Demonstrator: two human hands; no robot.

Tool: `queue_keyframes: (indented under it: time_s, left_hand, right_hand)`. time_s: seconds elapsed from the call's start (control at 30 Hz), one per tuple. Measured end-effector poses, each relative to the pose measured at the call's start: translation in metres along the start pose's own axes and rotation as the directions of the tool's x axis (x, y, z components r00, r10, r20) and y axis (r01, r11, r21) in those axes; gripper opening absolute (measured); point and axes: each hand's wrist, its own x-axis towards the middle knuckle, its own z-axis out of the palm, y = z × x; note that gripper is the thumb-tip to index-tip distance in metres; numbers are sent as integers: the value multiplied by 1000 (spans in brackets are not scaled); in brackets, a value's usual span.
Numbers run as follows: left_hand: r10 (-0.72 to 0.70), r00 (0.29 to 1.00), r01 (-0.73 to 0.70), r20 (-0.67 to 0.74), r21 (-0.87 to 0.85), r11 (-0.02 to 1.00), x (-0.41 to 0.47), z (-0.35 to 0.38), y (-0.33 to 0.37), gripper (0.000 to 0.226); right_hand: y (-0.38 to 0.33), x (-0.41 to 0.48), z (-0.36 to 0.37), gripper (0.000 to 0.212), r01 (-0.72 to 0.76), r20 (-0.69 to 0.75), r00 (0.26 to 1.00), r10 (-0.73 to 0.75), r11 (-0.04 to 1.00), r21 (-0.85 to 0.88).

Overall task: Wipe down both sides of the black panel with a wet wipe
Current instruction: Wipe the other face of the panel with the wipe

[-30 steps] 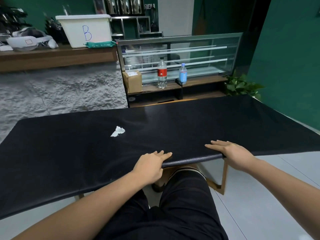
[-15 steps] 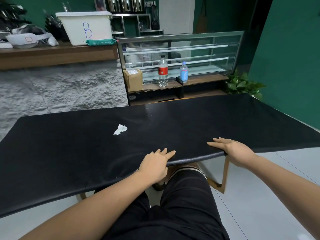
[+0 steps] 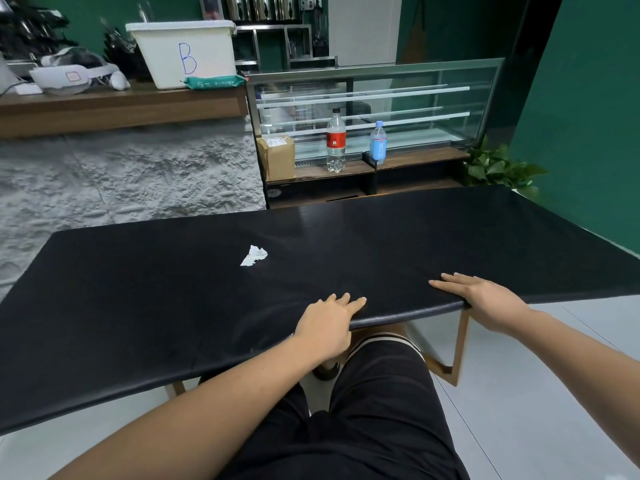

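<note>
Left hand (image 3: 327, 323) lies on the near edge of the black panel (image 3: 138, 306), fingers straight and close together on top, holding nothing; its thumb is out of sight below the edge. Right hand (image 3: 485, 299) rests on the same edge further right, fingers flat and slightly spread, thumb also hidden. The two hands are apart, with a bare stretch of edge between them that curves a little upward.

A crumpled white wipe (image 3: 254, 255) lies on the panel's top, beyond and left of the left hand, well apart from both hands. The panel lies flat across a wooden frame (image 3: 457, 344); the person's black shorts (image 3: 374, 410) show under its near edge.

Beyond stand a glass case (image 3: 381, 109) with two bottles (image 3: 336, 140) and a box (image 3: 277, 157) before it, a plant (image 3: 495, 168) to the right, and a counter (image 3: 121, 105) bearing a white bin (image 3: 183, 53) marked B and a green pack (image 3: 213, 83).
</note>
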Motion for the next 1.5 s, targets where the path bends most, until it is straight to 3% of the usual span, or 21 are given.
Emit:
queue_keyframes:
  time_s: [0.13, 0.23, 0.33, 0.43, 0.53, 0.67, 0.83, 1.27, 1.5]
  left_hand:
    - [16, 1000, -15, 13, -64, 998, 0, 1, -4, 81]
    - [42, 998, -33, 47, -174, 984, -4, -6, -12, 89]
    - [10, 998, 6, 61, -261, 965, -15, -17, -26, 102]
    - [-93, 996, 86, -6, -324, 942, -24, -29, -49, 94]
    - [-158, 982, 120, -102, -311, 943, -31, -38, -79, 74]
    - [-256, 955, 200, -150, -311, 929, -47, -43, -124, 49]
    - [-376, 911, 298, -171, -359, 885, -74, -41, -175, 43]
    - [-491, 840, 406, -230, -334, 851, -148, -18, -254, 42]
    - [-502, 836, 403, -221, -371, 836, -169, -3, -266, 44]
  right_hand:
    - [0, 2, -1, 88, -12, 81, 997, 14, 1000, -26]
    - [-6, 10, -7, 104, -46, 216, 975, 52, 998, -30]
    - [-20, 21, -20, 119, -27, 245, 970, 6, 996, 83]
    - [-44, 34, -32, 123, 46, 221, 971, -89, 980, 193]
    - [-75, 53, -37, 115, 105, 179, 972, -154, 961, 256]
    - [-133, 93, -35, 82, 235, 75, 963, -260, 941, 242]
    - [-209, 140, -22, 57, 332, -20, 941, -338, 911, 246]
    - [-326, 251, 11, 49, 396, -139, 918, -371, 875, 278]
    - [-350, 272, 21, 43, 377, -94, 926, -366, 885, 273]
